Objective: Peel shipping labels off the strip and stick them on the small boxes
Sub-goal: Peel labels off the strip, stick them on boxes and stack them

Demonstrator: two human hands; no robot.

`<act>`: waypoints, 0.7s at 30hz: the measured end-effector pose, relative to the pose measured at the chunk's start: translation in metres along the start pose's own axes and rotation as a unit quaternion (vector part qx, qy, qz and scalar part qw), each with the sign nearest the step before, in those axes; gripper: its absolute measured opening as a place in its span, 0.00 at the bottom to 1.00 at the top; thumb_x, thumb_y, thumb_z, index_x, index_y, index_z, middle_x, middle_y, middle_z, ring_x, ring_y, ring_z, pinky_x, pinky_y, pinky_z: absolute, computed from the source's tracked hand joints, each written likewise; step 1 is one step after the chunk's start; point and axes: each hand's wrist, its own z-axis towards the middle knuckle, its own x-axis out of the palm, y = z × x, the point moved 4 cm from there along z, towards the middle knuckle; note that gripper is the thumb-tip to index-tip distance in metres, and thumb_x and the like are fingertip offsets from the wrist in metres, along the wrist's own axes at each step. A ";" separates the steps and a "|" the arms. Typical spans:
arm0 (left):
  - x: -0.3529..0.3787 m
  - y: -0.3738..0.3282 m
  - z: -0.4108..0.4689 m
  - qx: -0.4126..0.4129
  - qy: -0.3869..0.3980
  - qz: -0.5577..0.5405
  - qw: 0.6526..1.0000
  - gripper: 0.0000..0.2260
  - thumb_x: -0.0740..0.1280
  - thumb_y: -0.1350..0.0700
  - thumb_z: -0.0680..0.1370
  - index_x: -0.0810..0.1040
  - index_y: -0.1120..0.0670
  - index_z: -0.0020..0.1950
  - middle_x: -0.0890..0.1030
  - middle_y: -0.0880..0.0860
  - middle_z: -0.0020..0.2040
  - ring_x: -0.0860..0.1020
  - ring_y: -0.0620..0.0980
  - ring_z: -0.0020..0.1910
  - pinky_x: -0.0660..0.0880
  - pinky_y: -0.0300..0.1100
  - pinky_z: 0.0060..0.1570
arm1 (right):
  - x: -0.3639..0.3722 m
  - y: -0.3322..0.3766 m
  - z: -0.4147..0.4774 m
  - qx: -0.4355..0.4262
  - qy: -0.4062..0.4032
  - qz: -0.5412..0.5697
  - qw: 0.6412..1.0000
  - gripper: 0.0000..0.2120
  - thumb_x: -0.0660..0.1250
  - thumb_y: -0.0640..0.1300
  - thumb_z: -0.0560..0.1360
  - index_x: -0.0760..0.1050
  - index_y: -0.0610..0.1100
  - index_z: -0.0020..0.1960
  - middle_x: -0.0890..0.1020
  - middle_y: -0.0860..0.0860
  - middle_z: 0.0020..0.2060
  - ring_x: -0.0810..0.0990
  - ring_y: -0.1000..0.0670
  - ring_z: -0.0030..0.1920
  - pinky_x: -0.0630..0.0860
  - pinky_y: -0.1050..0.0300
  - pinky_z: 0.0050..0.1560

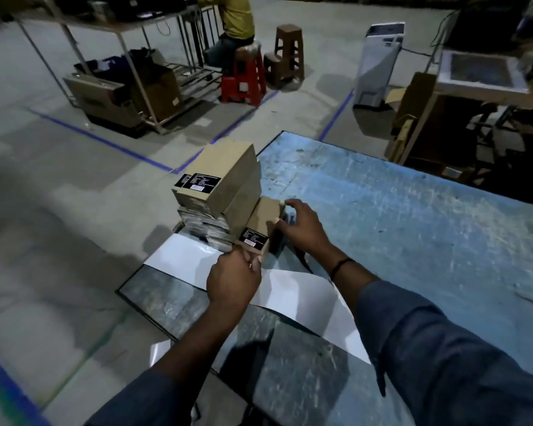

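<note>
A small brown cardboard box (263,221) with a black label (254,236) on its near end is held between both hands beside a stack. My left hand (233,279) grips its near bottom corner. My right hand (300,224) holds its far right edge with fingers curled over the top. To the left stands a stack of labelled brown boxes (219,176) resting on a pile of flat printed sheets (205,226). The white backing strip (293,290) lies on the table under my hands; any labels left on it are hidden.
The blue worn table (397,216) stretches to the right and far side. Its left edge drops to the concrete floor. A person sits on a red stool (243,78) at a bench further back, with a brown stool (288,50) nearby.
</note>
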 end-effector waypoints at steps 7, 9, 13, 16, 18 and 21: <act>0.016 0.004 0.020 0.001 0.018 -0.051 0.999 0.15 0.70 0.40 0.78 0.84 0.51 0.44 0.85 0.52 0.42 0.83 0.57 0.44 0.76 0.43 0.42 | 0.003 -0.007 0.038 0.007 0.045 0.023 0.999 0.32 0.72 0.49 0.74 0.69 0.51 0.76 0.73 0.47 0.73 0.72 0.42 0.72 0.70 0.42 0.71; 0.021 -0.001 0.022 0.020 0.017 -0.066 0.998 0.15 0.70 0.40 0.77 0.84 0.52 0.45 0.86 0.53 0.42 0.83 0.57 0.44 0.77 0.44 0.42 | -0.011 -0.012 0.034 0.002 0.023 0.035 0.999 0.29 0.73 0.43 0.75 0.71 0.48 0.74 0.74 0.44 0.71 0.73 0.43 0.70 0.70 0.49 0.70; 0.033 -0.038 0.023 0.097 0.021 -0.083 0.992 0.17 0.70 0.41 0.78 0.84 0.55 0.45 0.86 0.54 0.42 0.83 0.57 0.42 0.71 0.41 0.38 | -0.061 -0.043 0.006 0.016 -0.058 0.055 0.997 0.26 0.72 0.39 0.76 0.73 0.47 0.73 0.74 0.43 0.67 0.75 0.45 0.66 0.69 0.59 0.63; 0.041 -0.079 0.018 0.166 0.037 -0.099 0.980 0.17 0.72 0.44 0.79 0.83 0.57 0.42 0.85 0.56 0.38 0.83 0.56 0.38 0.64 0.40 0.34 | -0.105 -0.074 -0.029 0.046 -0.138 0.060 0.987 0.26 0.74 0.39 0.74 0.75 0.47 0.71 0.75 0.44 0.65 0.77 0.46 0.62 0.70 0.59 0.60; 0.050 -0.101 0.016 0.191 0.049 -0.109 0.974 0.16 0.73 0.45 0.78 0.83 0.57 0.41 0.85 0.56 0.37 0.82 0.55 0.36 0.65 0.40 0.33 | -0.128 -0.092 -0.052 0.063 -0.173 0.048 0.982 0.26 0.76 0.40 0.74 0.75 0.48 0.70 0.76 0.44 0.64 0.77 0.48 0.61 0.70 0.60 0.59; 0.076 -0.147 0.009 0.232 0.088 -0.127 0.960 0.13 0.72 0.47 0.78 0.84 0.55 0.42 0.85 0.55 0.38 0.82 0.54 0.38 0.67 0.41 0.34 | -0.168 -0.132 -0.096 0.107 -0.240 0.039 0.964 0.25 0.78 0.44 0.73 0.77 0.48 0.68 0.77 0.46 0.62 0.77 0.48 0.60 0.70 0.59 0.57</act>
